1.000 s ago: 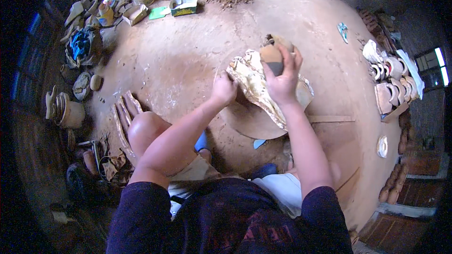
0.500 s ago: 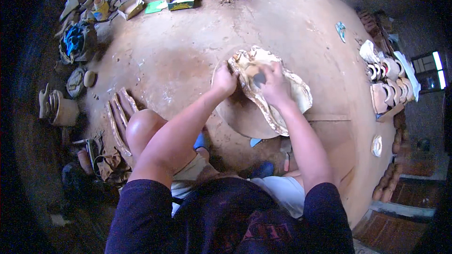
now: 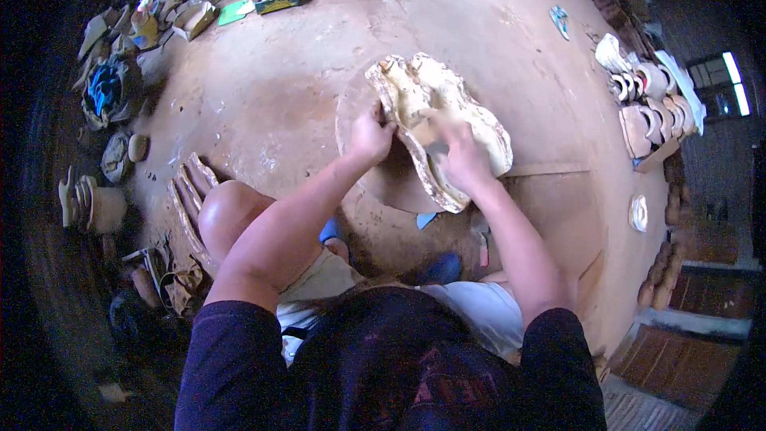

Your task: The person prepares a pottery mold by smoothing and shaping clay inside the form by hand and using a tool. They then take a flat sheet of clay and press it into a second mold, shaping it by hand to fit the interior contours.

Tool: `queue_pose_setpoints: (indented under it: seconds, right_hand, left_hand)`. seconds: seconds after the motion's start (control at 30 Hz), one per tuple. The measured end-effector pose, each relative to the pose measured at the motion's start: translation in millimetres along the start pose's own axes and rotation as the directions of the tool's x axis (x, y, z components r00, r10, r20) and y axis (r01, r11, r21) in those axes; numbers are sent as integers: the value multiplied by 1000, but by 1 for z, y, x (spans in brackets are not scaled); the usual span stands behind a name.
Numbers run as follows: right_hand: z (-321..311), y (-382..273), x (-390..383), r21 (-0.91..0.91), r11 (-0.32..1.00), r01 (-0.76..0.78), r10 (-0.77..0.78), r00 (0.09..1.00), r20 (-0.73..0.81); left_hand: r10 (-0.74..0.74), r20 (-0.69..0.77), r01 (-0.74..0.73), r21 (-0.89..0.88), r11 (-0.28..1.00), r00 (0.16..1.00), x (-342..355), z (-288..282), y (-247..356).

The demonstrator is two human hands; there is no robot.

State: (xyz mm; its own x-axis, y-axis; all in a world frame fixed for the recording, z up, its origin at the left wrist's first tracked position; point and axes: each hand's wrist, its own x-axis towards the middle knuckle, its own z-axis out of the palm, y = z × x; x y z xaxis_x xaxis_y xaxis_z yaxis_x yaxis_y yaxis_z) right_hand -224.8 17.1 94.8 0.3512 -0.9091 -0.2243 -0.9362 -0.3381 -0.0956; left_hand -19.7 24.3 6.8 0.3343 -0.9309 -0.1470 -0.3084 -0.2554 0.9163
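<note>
**Brace the rim with the left, work the hollow with the right**

Read the clock around the cream mould (image 3: 488, 132), twelve pointing away from the person. The mould lies over a round disc (image 3: 391, 189) on the floor, its long hollow facing up. A dark shadow lies under its nine o'clock edge, though how much of the underside bears on the disc cannot be told.

The left hand (image 3: 373, 137) is clamped on the rough rim at nine o'clock. The right hand (image 3: 465, 160), just inside at four o'clock, is blurred; its fingers look closed on a tan-and-grey piece (image 3: 437, 148) set down in the hollow near the centre.

Good handling here probably means a firm but gentle left grip, since that uneven lip could chip or crumble if squeezed. Force from the right is best aimed down toward the disc and along the hollow, rather than out against the thin wall. A light wrist should let the piece follow the curve. Knuckles want clearance from the rim.

A red-handled tool (image 3: 483, 251) lies at five o'clock, well clear of the right hand.
</note>
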Motion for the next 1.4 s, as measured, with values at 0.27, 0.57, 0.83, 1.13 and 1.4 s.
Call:
queue_pose_setpoints:
  seconds: [0.27,0.57,0.83,1.13,1.4]
  right_hand:
    - [36,9,-36,150,983,109,-83,982,-168]
    - [46,16,-87,335,941,49,-10,993,-117]
    - [80,38,-110,361,932,-21,246,769,-590]
    - [40,37,-60,140,976,-170,216,857,-467]
    - [22,42,-33,-122,992,-21,-75,678,-731]
  left_hand:
    - [-30,1,29,128,991,1000,29,-3,-42]
    - [-7,74,12,-64,998,997,34,-7,-26]
    - [120,26,-123,156,980,992,-2,19,-4]
    - [103,123,-145,408,901,987,-18,28,-7]
    - [103,152,-150,336,930,983,-6,22,-13]
